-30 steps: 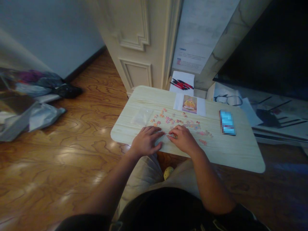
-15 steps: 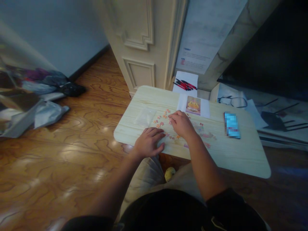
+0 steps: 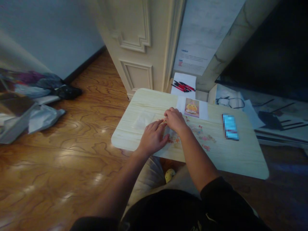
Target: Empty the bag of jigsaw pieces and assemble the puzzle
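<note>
My left hand [image 3: 153, 138] lies over the table with its fingers stretched out and its fingertips on small orange puzzle pieces. Close against those fingertips, my right hand [image 3: 175, 120] has its fingers curled together in a pinch at a puzzle piece, which is mostly hidden. More loose puzzle pieces [image 3: 206, 147] in pink and orange are scattered to the right of my hands. A clear plastic bag [image 3: 144, 119] lies left of my left hand. Beyond my right hand is a sheet with a printed picture [image 3: 192, 107] of a yellow figure.
The pale wooden table [image 3: 240, 160] has rounded corners. A phone [image 3: 230, 126] rests at its right side. Behind the far edge are red and black pens [image 3: 183, 86] on white paper and a pair of glasses [image 3: 237, 102]. Bags [image 3: 45, 118] lie on the floor at left.
My left hand has moved up and right over the pieces. My right hand has shifted slightly left, so the fingertips of both hands now meet.
</note>
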### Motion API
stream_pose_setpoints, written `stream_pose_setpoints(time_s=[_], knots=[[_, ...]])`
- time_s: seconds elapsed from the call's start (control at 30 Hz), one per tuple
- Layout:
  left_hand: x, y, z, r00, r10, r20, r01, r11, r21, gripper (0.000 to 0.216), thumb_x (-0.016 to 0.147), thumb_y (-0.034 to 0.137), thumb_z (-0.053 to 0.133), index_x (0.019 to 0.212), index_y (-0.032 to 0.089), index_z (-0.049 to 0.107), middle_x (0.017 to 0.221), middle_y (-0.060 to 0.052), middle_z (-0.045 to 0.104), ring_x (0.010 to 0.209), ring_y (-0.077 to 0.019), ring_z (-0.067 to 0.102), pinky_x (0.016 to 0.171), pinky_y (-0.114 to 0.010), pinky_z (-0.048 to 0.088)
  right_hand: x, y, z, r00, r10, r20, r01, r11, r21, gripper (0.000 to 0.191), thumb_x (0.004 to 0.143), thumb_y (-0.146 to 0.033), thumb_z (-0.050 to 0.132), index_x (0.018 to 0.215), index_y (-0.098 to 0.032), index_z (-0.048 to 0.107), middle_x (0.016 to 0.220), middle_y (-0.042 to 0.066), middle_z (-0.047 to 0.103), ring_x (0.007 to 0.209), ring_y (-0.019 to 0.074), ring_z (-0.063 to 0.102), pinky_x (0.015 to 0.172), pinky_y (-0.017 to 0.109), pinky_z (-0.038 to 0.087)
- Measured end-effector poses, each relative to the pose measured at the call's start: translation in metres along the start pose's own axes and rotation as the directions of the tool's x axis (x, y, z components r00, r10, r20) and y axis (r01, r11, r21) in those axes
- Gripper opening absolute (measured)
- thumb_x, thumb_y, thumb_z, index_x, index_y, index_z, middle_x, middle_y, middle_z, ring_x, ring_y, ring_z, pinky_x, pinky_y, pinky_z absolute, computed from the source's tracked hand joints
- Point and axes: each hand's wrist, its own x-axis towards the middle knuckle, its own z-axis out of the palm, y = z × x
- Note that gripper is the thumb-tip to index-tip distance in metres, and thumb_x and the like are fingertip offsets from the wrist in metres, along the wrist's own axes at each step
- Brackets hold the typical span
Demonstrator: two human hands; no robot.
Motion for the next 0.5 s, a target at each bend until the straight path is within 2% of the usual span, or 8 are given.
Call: stream_pose_setpoints(time_s=[0.13, 0.2, 0.27, 0.4, 0.5], knots=[[0.008, 0.006, 0.006, 0.999, 0.020, -0.039, -0.021, 0.999, -0.036, 0.047, 0.094, 0.035, 0.064, 0.139, 0.022, 0.057, 0.146, -0.012, 0.059, 0.137, -0.0303, 0.054, 0.116, -0.051, 0.045, -0.014, 0.013, -0.008, 0.999, 0.014, -0.040, -0.006, 0.977, 0.213, 0.015, 0.094, -0.015, 0.061, 0.105, -0.021, 0.069, 0.101, 0.006, 0.073, 0.095, 0.0214, 0.065, 0.088, 0.034, 0.050], [0.004, 0.012, 0.009, 0.998, 0.048, -0.051, -0.051, 0.997, -0.059, 0.039, 0.095, 0.033, 0.062, 0.133, 0.023, 0.060, 0.141, -0.011, 0.062, 0.132, -0.0300, 0.057, 0.112, -0.051, 0.047, -0.031, 0.032, -0.016, 0.995, 0.039, -0.091, -0.003, 0.929, 0.369, 0.016, 0.094, -0.016, 0.061, 0.106, -0.021, 0.070, 0.096, 0.003, 0.075, 0.088, 0.0186, 0.067, 0.084, 0.031, 0.051], [-0.003, 0.022, 0.013, 0.994, 0.097, -0.047, -0.101, 0.990, -0.094, 0.034, 0.096, 0.030, 0.061, 0.128, 0.023, 0.063, 0.134, -0.010, 0.066, 0.124, -0.0284, 0.061, 0.107, -0.050, 0.050, -0.056, 0.058, -0.025, 0.980, 0.104, -0.168, -0.013, 0.882, 0.472, 0.016, 0.093, -0.018, 0.063, 0.104, -0.021, 0.073, 0.099, 0.003, 0.076, 0.090, 0.0181, 0.068, 0.085, 0.031, 0.053], [-0.016, 0.052, 0.030, 0.967, 0.255, 0.025, -0.248, 0.956, -0.153, 0.027, 0.096, 0.028, 0.060, 0.120, 0.022, 0.068, 0.126, -0.009, 0.070, 0.115, -0.0260, 0.065, 0.098, -0.046, 0.054, -0.113, 0.110, -0.043, 0.952, 0.206, -0.225, -0.070, 0.865, 0.496, 0.022, 0.092, -0.019, 0.064, 0.109, -0.023, 0.077, 0.108, 0.005, 0.077, 0.097, 0.0203, 0.070, 0.089, 0.035, 0.056], [-0.019, 0.074, 0.046, 0.917, 0.391, 0.078, -0.374, 0.911, -0.176, 0.027, 0.095, 0.027, 0.058, 0.119, 0.022, 0.071, 0.124, -0.009, 0.072, 0.113, -0.0267, 0.066, 0.097, -0.047, 0.055, -0.146, 0.130, -0.042, 0.951, 0.228, -0.208, -0.100, 0.864, 0.493, 0.024, 0.091, -0.015, 0.063, 0.108, -0.023, 0.079, 0.113, 0.006, 0.077, 0.105, 0.0214, 0.071, 0.095, 0.036, 0.056]])
